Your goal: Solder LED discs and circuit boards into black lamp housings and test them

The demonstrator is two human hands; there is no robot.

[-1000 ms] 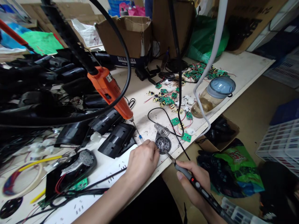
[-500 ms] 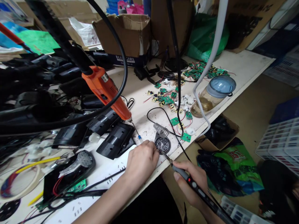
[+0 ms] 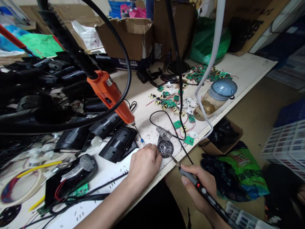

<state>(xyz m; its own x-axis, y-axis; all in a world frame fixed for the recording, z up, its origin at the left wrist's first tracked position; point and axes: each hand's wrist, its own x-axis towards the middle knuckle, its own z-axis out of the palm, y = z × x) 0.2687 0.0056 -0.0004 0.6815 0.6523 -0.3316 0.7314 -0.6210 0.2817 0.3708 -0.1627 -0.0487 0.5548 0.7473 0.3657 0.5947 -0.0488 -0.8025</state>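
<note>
In my right hand (image 3: 201,187) is a grey and black soldering iron (image 3: 199,184) with a lit red light. Its metal tip reaches the near edge of the coiled metal wool (image 3: 165,147) in the round black base of a soldering iron stand (image 3: 172,144). The stand's spring holder (image 3: 163,133) rises behind the wool. My left hand (image 3: 146,160) is closed, knuckles up, against the left side of the base; its fingertips are hidden, though they seem to grip the base's edge. An orange electric screwdriver (image 3: 111,98) hangs just beyond, its bit pointing down at the table.
Green circuit boards (image 3: 177,124) with wires lie past the stand. A blue-lidded jar (image 3: 215,98) stands near the table's right edge. Black plastic housings (image 3: 119,144) crowd the left. A black cable (image 3: 177,70) and a white hose (image 3: 214,54) hang across the view.
My right hand has drawn the soldering iron slightly back, right and downward, so its tip sits nearer the rim of the wool. My left hand has stayed in place.
</note>
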